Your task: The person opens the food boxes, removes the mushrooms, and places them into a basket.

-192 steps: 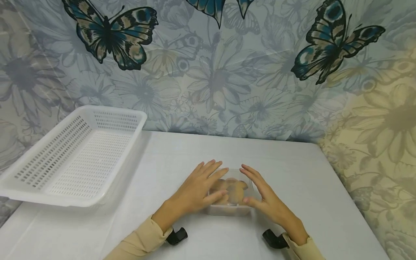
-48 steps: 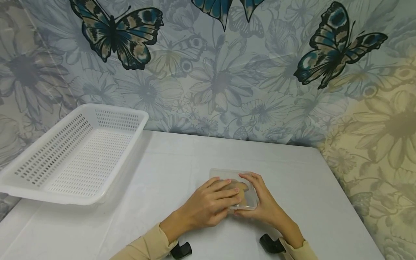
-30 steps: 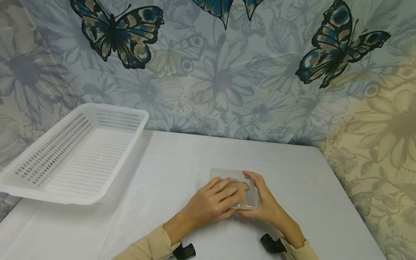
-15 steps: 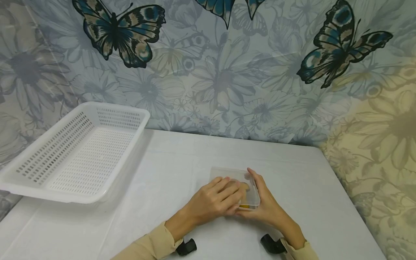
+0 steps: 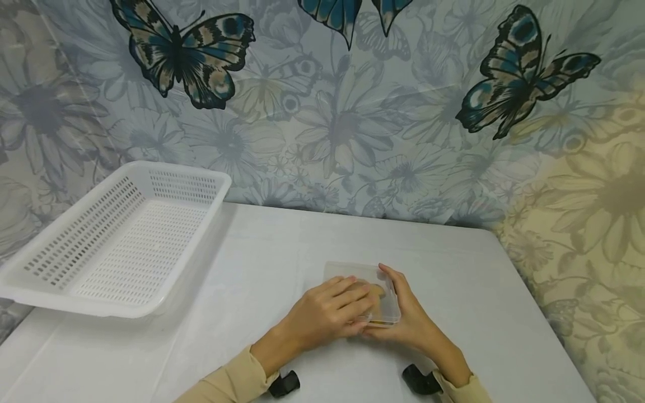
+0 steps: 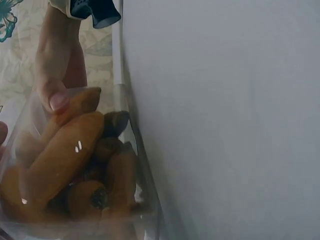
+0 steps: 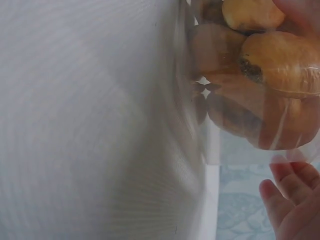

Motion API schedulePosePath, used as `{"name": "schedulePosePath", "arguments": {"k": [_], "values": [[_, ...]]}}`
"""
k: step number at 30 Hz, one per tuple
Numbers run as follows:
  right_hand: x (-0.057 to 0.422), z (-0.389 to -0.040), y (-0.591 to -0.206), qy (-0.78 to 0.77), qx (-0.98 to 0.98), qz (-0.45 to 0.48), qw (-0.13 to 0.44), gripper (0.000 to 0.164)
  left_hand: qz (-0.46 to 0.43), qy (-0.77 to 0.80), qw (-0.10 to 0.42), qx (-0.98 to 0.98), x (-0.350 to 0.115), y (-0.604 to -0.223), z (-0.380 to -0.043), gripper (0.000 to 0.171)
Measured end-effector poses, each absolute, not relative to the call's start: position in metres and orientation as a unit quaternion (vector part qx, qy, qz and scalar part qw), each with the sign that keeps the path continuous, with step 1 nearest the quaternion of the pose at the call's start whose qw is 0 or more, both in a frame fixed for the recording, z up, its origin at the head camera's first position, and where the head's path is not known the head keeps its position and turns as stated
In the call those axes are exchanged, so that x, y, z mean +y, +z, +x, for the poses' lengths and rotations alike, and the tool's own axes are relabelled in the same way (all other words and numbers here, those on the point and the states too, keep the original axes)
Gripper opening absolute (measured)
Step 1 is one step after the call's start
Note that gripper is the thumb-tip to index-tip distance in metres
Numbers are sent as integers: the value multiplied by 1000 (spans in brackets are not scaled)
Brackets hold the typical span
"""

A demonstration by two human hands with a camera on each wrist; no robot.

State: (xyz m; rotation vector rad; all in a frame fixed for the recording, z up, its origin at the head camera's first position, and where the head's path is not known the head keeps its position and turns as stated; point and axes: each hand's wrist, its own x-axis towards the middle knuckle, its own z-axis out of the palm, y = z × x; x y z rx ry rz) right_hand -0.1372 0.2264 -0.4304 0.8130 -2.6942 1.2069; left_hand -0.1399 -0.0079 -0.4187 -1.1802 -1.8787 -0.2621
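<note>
A clear plastic box stands near the middle of the white table, filled with several stubby orange carrots that have dark stem ends. My right hand grips the box by its right side, thumb at the near edge and fingers along the far part. Across its left part lies my left hand, fingers bent over the top and thumb by the near edge, hiding some carrots. In the right wrist view, carrots press close behind the clear wall, with left-hand fingertips beside the box's end.
A large white perforated basket stands at the table's left side. Behind the white-covered table hangs a butterfly-and-flower cloth. Black wrist cameras jut from under both tan sleeves.
Some seconds ago both hands hovered spread around the box; now they hold it, and its near side appears turned. Over the last second, the left fingers shift slightly along the near edge.
</note>
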Motion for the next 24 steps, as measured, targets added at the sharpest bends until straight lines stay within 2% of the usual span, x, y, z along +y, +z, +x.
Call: {"name": "schedulePosePath", "arguments": {"k": [9, 17, 24], "values": [[225, -136, -428, 406, -875, 260, 32, 130, -500, -174, 367, -765, -17, -409, -142, 33], [225, -135, -428, 406, -876, 259, 19, 135, -489, -203, 360, -768, -28, -401, -145, 29], [232, -132, -418, 430, -872, 231, -35, 129, -462, -299, 321, -770, -35, -394, -148, 23]]}}
